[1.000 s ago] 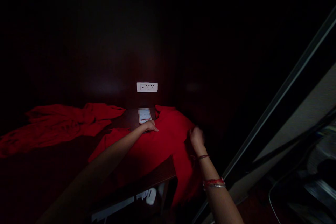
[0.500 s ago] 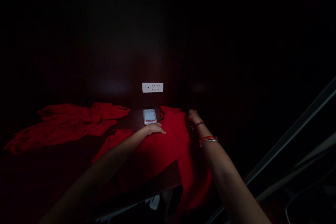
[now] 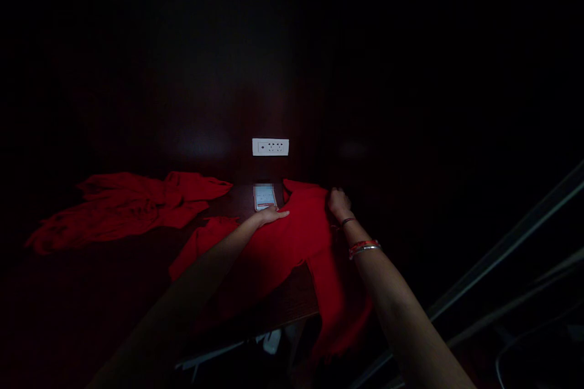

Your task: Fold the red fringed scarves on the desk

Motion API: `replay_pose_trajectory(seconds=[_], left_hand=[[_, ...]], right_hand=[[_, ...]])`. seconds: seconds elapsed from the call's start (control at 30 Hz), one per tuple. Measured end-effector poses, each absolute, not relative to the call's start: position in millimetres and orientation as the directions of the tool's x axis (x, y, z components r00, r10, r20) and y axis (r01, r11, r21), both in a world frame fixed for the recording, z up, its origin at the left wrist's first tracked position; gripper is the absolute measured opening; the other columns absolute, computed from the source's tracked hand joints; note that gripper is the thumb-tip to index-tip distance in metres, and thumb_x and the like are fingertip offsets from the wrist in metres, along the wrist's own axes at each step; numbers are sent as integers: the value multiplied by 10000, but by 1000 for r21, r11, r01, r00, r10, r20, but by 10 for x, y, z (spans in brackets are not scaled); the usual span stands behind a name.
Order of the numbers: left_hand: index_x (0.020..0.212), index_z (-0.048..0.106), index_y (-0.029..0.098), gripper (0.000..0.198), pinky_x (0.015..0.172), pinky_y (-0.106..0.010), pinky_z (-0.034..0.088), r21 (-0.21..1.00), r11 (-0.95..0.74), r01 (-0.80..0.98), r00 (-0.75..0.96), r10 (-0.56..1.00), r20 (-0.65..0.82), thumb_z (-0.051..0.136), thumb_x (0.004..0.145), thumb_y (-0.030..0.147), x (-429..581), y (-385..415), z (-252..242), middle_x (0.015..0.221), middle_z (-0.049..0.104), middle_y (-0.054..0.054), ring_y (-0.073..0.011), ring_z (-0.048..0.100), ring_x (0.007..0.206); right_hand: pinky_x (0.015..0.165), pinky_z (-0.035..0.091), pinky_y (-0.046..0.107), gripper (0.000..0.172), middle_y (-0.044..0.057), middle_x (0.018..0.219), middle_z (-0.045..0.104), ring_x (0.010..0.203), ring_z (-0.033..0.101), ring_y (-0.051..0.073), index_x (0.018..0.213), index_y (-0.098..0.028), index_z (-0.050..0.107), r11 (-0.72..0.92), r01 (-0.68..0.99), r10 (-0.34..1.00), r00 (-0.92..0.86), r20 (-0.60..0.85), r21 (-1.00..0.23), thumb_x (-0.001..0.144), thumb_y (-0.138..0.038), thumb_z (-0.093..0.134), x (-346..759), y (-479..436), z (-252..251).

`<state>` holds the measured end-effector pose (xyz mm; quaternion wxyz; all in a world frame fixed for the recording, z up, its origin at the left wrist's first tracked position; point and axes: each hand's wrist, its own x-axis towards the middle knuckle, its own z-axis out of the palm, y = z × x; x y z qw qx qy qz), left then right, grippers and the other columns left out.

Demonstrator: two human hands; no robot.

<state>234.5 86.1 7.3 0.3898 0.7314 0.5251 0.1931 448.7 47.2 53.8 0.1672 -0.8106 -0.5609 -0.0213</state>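
A red garment (image 3: pixel 298 225) lies spread over the dark tabletop, with one long part hanging down past the table's front edge on the right. My left hand (image 3: pixel 270 216) is at its upper middle, just below a lit phone (image 3: pixel 264 197). The thumb stretches over the cloth and the other fingers look curled at it, partly hidden. At the garment's upper right edge, my right hand (image 3: pixel 338 203) is closed like a fist on the cloth. Bracelets circle the right wrist. Dim light hides the fingertips.
Another crumpled red cloth (image 3: pixel 137 206) lies on the table's left part. A white socket panel (image 3: pixel 271 147) is on the dark wall behind. Beneath the table edge a small white object (image 3: pixel 272 341) shows. Pale, slanting bars (image 3: pixel 497 243) cross the dark right side.
The garment's lower edge has shifted slightly toward the wall, showing more tabletop. Both hands stay near the same spots on the cloth. The whole view has shifted a little.
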Motion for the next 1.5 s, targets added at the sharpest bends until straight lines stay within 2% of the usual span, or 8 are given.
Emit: replay_pose_trajectory(seconds=[0.17,0.33,0.43,0.63,0.77,0.9,1.1,1.5], left_hand=[[819,511,142,377,614,-232,395,758,-229,610,385,922,-31,510,627,467,2307,944,61,820,587,-41,-176,533,789],[874,515,142,360,633,-241,409,703,-283,653,432,901,-39,569,605,375,2222,981,108,809,593,-31,-167,550,744],[972,500,136,463,723,-293,392,639,-323,698,432,902,-15,623,564,318,2191,907,95,908,576,-77,-224,524,851],[1271,189,197,692,944,-432,131,354,-578,735,561,812,161,499,690,410,2174,391,-11,1343,115,-119,-290,95,1207],[1293,109,226,771,932,-497,66,243,-643,726,683,716,-144,356,675,616,2099,91,-131,1357,-45,-86,-302,-50,1210],[1288,78,269,795,935,-491,49,274,-636,721,692,680,-244,288,645,686,2053,31,-169,1347,-98,-63,-296,-78,1206],[1268,159,315,748,929,-511,39,279,-655,703,711,665,-229,325,637,682,1964,62,-118,1355,-43,-35,-323,-71,1198],[1247,255,293,604,948,-477,57,207,-677,707,692,722,-4,320,722,583,1380,36,171,1346,140,-36,-268,60,1217]], right_hand=[[871,276,411,464,105,1294,251,1148,247,247,1245,-218,263,-84,986,918,133,374,-145,812,-384,290,4293,374,394],[864,155,564,676,59,1358,76,1198,67,328,1288,-293,81,-127,967,990,136,24,-219,716,-609,256,4234,346,219],[885,139,543,694,68,1361,39,1206,40,315,1292,-276,39,-131,965,984,154,86,-226,719,-607,246,4231,180,150],[886,139,531,618,85,1354,73,1201,56,324,1289,-276,94,-204,970,960,224,169,-130,757,-535,275,4221,-288,32],[886,144,517,660,134,1337,126,1181,139,341,1286,-240,149,-304,951,951,298,-84,-62,731,-544,336,4221,-311,90],[914,129,485,667,136,1335,129,1189,94,339,1284,-173,180,-240,970,961,241,134,-28,746,-558,270,4054,-133,265],[867,106,593,645,-9,1365,18,1195,2,358,1276,-351,64,-2,1000,989,0,146,9,713,-630,207,3964,223,137],[894,111,551,733,108,1355,58,1193,44,364,1295,-212,132,-15,999,956,25,293,-37,704,-629,249,4144,141,88]])
